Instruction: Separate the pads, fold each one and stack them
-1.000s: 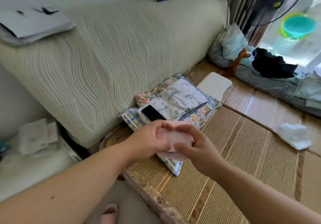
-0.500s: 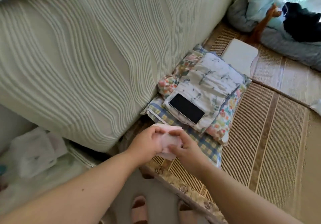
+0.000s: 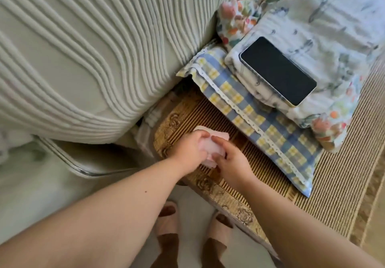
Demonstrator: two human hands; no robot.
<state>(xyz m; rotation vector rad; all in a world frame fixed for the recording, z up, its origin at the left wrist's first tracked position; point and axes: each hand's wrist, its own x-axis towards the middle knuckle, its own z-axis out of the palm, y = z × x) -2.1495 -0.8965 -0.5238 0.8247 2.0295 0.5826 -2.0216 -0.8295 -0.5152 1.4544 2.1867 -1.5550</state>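
Note:
A small pale pink pad (image 3: 210, 150), folded into a bundle, sits low over the corner of the woven straw mat (image 3: 208, 109). My left hand (image 3: 191, 149) grips its left side with curled fingers. My right hand (image 3: 231, 163) pinches its right side from the front. Part of the pad is hidden under my fingers, and I cannot tell whether it touches the mat.
A cream ribbed cover (image 3: 83, 49) fills the left. A blue-yellow checked cloth (image 3: 260, 122) lies right of the pad, under folded floral cloths (image 3: 333, 18) with a black phone (image 3: 277, 70) on top. My slippered feet (image 3: 193, 236) stand on the floor below the mat's edge.
Both hands have carried the pink pad down and toward the mat's near left corner. The view has tilted down and moved closer, so the room's far right side has left the frame.

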